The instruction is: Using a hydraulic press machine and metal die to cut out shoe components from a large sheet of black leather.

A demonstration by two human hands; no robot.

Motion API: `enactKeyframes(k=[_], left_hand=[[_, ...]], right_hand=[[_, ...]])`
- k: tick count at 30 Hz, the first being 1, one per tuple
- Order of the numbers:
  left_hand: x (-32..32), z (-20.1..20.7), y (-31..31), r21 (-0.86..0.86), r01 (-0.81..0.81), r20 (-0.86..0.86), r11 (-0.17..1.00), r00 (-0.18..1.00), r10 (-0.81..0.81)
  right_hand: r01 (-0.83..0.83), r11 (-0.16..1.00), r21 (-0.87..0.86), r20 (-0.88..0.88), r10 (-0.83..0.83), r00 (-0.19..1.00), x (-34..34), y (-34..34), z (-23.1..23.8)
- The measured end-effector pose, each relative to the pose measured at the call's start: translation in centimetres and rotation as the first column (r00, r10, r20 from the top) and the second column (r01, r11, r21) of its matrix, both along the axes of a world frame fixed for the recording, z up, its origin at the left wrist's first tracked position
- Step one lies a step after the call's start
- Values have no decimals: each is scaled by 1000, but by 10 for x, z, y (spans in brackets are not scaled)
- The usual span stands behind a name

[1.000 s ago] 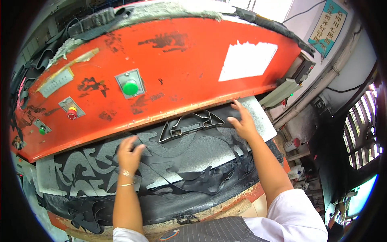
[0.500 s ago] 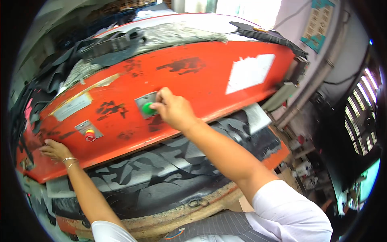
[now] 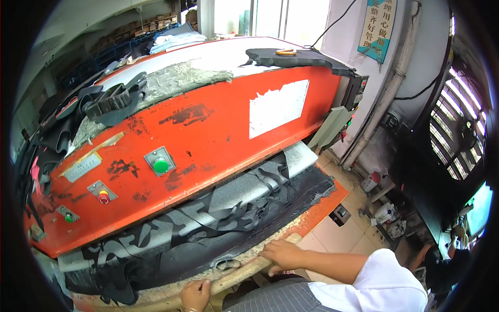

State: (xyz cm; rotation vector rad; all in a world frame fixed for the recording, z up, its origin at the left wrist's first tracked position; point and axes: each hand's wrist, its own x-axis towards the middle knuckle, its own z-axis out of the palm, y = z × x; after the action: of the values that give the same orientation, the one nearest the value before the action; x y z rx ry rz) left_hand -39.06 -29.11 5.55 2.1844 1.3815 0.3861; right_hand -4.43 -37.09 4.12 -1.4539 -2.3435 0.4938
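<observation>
A large orange-red press (image 3: 208, 140) fills the middle of the view. On its front are a big green push button (image 3: 160, 165), a red-and-yellow stop button (image 3: 104, 197) and a small green button (image 3: 68, 217). Beneath the press head lies a pale grey board (image 3: 296, 158) covered with black cut-out sheet (image 3: 244, 216). Along the near edge runs a worn wooden bar (image 3: 234, 278). My left hand (image 3: 196, 295) is curled against this bar at the bottom. Farther right, my right hand (image 3: 283, 256) has its fingers bent over the same bar. Neither hand touches a button.
Dark sheets with yellow-handled scissors (image 3: 286, 52) lie on top of the press, right side. Black scraps (image 3: 112, 106) are heaped at its left. A grey control box (image 3: 332, 125) juts from the right end. Containers (image 3: 384, 213) stand by the right wall; another person (image 3: 442, 265) is at lower right.
My right hand has left the big green button, and my left hand has left the panel's lower left. Both have come back to the wooden bar. The view has shifted too.
</observation>
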Motion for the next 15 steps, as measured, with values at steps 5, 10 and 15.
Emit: enactKeyframes(k=[5, 10, 15], left_hand=[[21, -25, -18, 278, -120, -10, 953, 992, 127], [30, -13, -40, 257, -193, -64, 947, 974, 216], [19, -9, -54, 7, -282, -27, 959, 959, 282]], right_hand=[[234, 970, 60, 89, -238, 967, -14, -6, -5], [122, 991, 45, 87, -126, 988, 0, -17, 1], [-177, 960, -218, 20, 186, 982, 46, -15, 21]])
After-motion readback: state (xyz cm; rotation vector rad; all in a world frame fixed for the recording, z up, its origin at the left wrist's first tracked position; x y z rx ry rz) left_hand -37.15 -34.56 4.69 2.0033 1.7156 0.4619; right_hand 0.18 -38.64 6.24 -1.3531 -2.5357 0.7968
